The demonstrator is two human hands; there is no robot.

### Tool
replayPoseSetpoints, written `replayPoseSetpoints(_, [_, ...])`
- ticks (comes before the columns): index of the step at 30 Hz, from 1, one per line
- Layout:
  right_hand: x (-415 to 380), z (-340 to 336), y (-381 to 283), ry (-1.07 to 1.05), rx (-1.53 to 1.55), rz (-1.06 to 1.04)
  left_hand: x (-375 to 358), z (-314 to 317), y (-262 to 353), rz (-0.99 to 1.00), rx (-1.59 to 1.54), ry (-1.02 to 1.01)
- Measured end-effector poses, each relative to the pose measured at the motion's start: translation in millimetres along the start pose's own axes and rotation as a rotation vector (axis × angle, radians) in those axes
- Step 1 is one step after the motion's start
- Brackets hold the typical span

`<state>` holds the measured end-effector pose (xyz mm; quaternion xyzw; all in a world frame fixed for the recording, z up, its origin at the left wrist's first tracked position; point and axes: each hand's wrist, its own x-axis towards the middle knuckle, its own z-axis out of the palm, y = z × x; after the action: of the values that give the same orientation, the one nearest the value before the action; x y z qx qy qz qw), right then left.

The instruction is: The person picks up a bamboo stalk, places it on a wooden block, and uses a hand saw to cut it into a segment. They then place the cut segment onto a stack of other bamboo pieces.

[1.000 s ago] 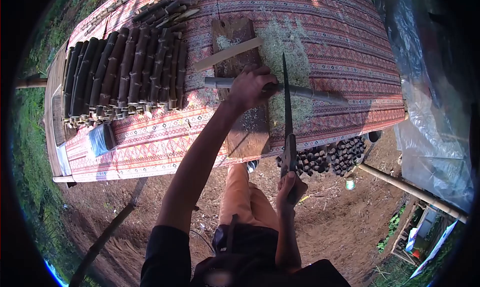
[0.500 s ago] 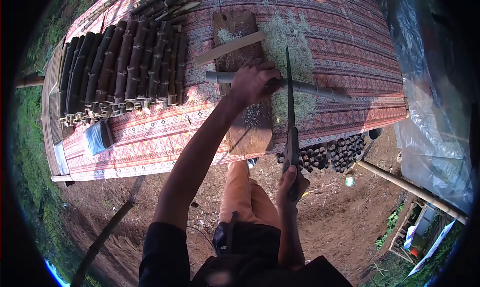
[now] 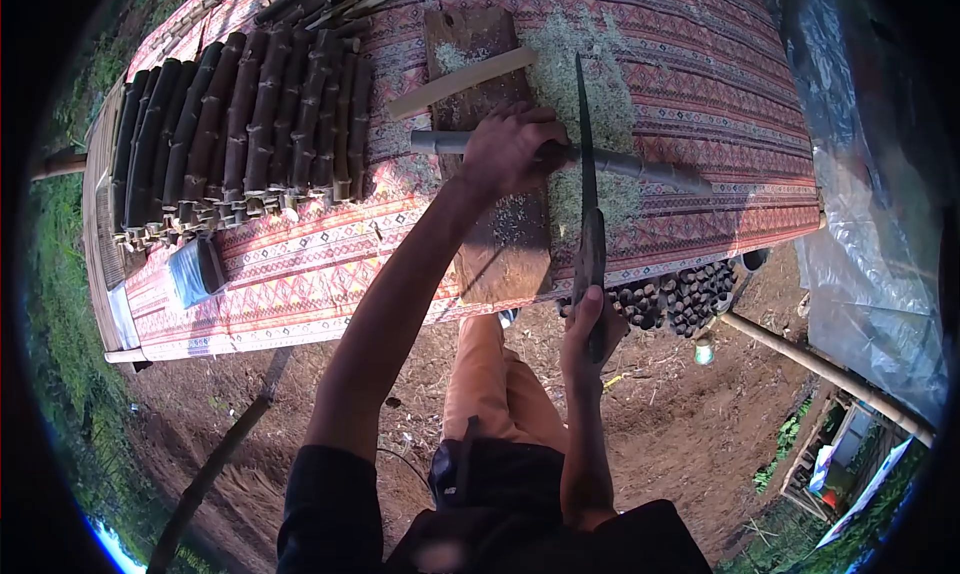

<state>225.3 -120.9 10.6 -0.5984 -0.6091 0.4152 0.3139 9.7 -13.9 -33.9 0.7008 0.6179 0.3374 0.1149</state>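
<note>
A dark stick with nodes [image 3: 650, 171], like a cut stem, lies crosswise over a wooden block [image 3: 505, 244]. My left hand [image 3: 512, 149] is wrapped round it from above and presses it against the block. In my right hand [image 3: 592, 326] is the dark handle of a handsaw [image 3: 587, 144]. Its narrow blade points away from me and crosses the stick just right of my left hand and the block's edge. Whether the teeth have cut in cannot be made out. A flat pale wood strip [image 3: 462, 82] lies across the block beyond the stick.
Cut dark stems [image 3: 240, 119] lie stacked on the left of the patterned cloth [image 3: 700, 104]. Sawdust [image 3: 590, 64] covers the cloth right of the block. Below the table's front edge sits a pile of stem pieces [image 3: 685, 299], near a bamboo pole [image 3: 800, 364] and plastic sheeting [image 3: 870, 254].
My right hand and the saw have moved forward, away from me, and slightly right. My left hand keeps its hold on the stick. The whole view has shifted a little.
</note>
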Motion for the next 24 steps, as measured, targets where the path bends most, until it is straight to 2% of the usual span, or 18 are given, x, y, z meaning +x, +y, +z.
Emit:
replayPoseSetpoints(3, [-52.2,-28.4,-5.5,0.014,0.027,0.138,-4.8,3.4,1.1,0.025,0.019,0.077])
replayPoseSetpoints(6, [-12.5,-8.1,-6.1,0.002,0.024,0.082,-4.2,1.5,4.5,-0.009,0.027,0.003])
replayPoseSetpoints(8, [4.3,0.4,-3.3,0.002,0.129,0.094,-2.5,0.7,2.0,0.004,-0.005,-0.007])
replayPoseSetpoints(11, [-50.6,-21.1,2.1,0.022,0.068,0.117,-0.5,0.5,0.7,0.021,-0.015,0.02])
replayPoseSetpoints(13, [-36.4,-14.4,5.1,0.002,0.04,0.119,-8.8,4.6,5.7,0.02,-0.004,0.053])
replayPoseSetpoints(15, [10.1,2.1,-2.9,-0.016,0.097,0.089,-2.0,2.8,0.8,0.02,-0.013,0.048])
replayPoseSetpoints(19, [-38.0,-14.4,-8.1,0.023,0.014,0.068,-0.8,1.0,-1.1,0.009,-0.036,0.022])
replayPoseSetpoints(22, [-19.5,-11.2,4.0,-0.025,-0.066,-0.018,-2.0,4.0,3.0,-0.007,0.026,0.015])
replayPoseSetpoints(23, [8.4,-4.4,0.1,-0.053,0.019,0.068,-1.8,1.4,0.5,-0.001,0.01,0.028])
replayPoseSetpoints(24, [6.8,-6.6,1.7,-0.052,0.014,0.067,-0.8,1.0,1.7,0.008,-0.014,0.036])
